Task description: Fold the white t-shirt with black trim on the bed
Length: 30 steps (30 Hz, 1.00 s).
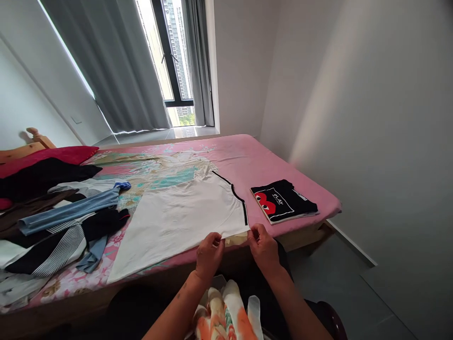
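A white T-shirt [177, 212] with black trim along its neckline and shoulders lies spread on the bed, its collar end to the right. At the near edge, my left hand [210, 255] pinches the shirt's side with thumb and forefinger. My right hand [262, 246] grips the near shoulder corner, close to the end of the black strip. The cloth between both hands is drawn fairly straight along the bed's edge. To the right of the shirt rests a folded black T-shirt [285, 200] with a red heart print, on top of other folded cloth.
Several rumpled clothes [63, 226] are heaped on the bed's left side, near a red pillow [71, 154]. The bed [244, 160] has a pink patterned sheet and a wooden frame. Grey curtains [116, 61] hang by the window, and a wall stands at the right.
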### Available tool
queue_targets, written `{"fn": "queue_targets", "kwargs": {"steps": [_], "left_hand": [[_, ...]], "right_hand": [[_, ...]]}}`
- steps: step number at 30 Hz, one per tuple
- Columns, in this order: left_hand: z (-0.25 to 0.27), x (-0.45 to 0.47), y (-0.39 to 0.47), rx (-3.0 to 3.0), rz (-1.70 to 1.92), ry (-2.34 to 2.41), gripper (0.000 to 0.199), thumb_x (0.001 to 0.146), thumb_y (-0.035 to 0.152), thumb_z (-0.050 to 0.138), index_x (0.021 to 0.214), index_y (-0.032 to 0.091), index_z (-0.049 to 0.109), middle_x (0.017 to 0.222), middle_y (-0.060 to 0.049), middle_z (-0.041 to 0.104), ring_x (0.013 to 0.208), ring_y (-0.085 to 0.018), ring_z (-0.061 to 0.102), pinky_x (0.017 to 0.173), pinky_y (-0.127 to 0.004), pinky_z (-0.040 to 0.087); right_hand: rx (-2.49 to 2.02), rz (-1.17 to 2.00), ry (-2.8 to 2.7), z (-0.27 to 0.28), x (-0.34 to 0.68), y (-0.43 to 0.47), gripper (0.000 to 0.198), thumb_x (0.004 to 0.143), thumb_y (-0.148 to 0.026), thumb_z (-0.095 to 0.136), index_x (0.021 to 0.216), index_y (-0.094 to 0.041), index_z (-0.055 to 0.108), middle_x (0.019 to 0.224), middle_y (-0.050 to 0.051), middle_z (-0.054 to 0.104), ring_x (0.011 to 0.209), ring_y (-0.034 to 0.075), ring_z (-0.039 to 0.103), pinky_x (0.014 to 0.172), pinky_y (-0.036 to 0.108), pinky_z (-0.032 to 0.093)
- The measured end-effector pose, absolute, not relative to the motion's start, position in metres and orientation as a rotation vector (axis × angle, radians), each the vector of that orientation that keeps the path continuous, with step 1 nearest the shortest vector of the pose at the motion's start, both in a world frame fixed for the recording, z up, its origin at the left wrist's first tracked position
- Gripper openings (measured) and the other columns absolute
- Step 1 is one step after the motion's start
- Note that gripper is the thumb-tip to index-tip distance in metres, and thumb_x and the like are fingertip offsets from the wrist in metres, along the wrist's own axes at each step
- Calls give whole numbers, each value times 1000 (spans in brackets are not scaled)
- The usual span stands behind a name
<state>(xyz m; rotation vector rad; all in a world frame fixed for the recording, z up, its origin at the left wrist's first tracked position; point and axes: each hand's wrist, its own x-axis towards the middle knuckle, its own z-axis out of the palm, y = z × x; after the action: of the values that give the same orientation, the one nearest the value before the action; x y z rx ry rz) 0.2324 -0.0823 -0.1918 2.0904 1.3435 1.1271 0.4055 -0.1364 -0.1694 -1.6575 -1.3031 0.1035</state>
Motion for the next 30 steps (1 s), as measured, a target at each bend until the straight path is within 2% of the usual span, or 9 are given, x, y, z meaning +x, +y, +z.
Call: {"fn": "queue_targets", "kwargs": {"steps": [5,10,13,16,18,23,27,30], "left_hand": [[-187,225,-90,2021,1130,1386,11,80,30,51,74,21,53,65,3,58,61,-14,55,63,-25,40],[-196,222,-95,1919,1081,1458,8,80,29,46,81,22,49,62,4,56,57,-14,55,60,-26,39],[-199,224,-92,1862,1094,1459,7,78,26,46,83,22,48,68,3,58,62,-14,56,64,-27,41],[-197,229,-86,1794,1126,1434,11,77,22,44,87,22,48,69,3,56,62,-14,54,65,-27,41],[-196,234,-83,1762,1168,1407,11,79,23,42,89,21,47,67,4,52,61,-13,51,63,-26,41],[-195,239,-79,1716,1258,1336,13,86,30,39,93,20,45,66,4,47,57,-12,47,60,-25,41],[-204,221,-88,1863,1172,1258,18,87,37,46,92,20,50,64,5,47,57,-11,47,59,-23,41],[-216,198,-102,2094,960,1165,18,82,35,56,91,20,55,61,6,48,55,-10,47,58,-22,41]], "right_hand": [[-1705,94,-1327,-180,404,-143,19,88,-38,44,88,-21,52,73,0,59,63,15,55,62,27,39],[-1760,160,-1311,-201,393,-148,22,86,-36,45,99,-20,49,77,1,58,69,17,56,65,29,42],[-1826,151,-1313,-216,385,-150,31,83,-41,49,106,-19,46,84,3,57,77,20,56,66,32,45],[-1799,76,-1377,-228,374,-149,50,79,-50,56,115,-18,42,94,8,55,88,24,54,74,38,46],[-1770,45,-1432,-234,370,-146,55,78,-51,58,119,-17,41,99,10,55,91,26,52,79,42,46],[-1690,114,-1466,-237,380,-143,23,84,-23,46,107,-20,48,101,8,56,96,23,50,85,42,43],[-1691,132,-1395,-230,400,-154,23,82,-23,46,104,-20,52,103,8,55,99,23,49,88,41,42],[-1744,193,-1359,-231,408,-168,22,85,-25,41,102,-21,55,104,8,56,98,22,52,87,40,44]]}}
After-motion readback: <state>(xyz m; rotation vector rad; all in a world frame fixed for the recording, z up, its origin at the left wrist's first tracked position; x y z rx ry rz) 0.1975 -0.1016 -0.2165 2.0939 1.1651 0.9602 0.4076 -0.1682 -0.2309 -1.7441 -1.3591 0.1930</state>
